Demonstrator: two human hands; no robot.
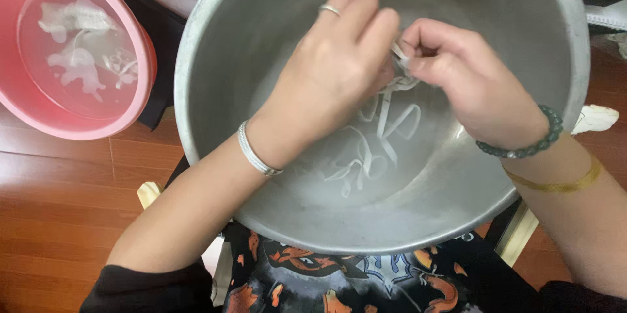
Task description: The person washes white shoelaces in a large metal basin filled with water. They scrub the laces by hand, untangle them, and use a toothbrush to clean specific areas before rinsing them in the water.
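Two hands meet over a large metal basin (215,38) that fills most of the view. The left hand (326,68), with a ring on one finger and a silver bangle at the wrist, is curled with its fingers bent inward toward the other hand. The right hand (473,84), wearing a green bead bracelet and a thin yellow band further up the arm, is also closed narrow, its fingertips pinched. Between them both hands grip the upper end of a bunch of white strips (382,136), at about the middle of the basin and a little toward its far side.

From that pinched point the strips hang and trail down toward the person, so their long axis runs from the fingers at the far end to the loose ends near the basin floor, closest to the body. They loop and cross one another, and the lower ends lie in what looks like shallow water; motion blur makes the finer shape hard to tell.

At the upper left, on the wooden floor (59,208), stands a pink basin (140,100) holding clear water and a few pale white pieces (78,61). It sits just beside the metal basin.
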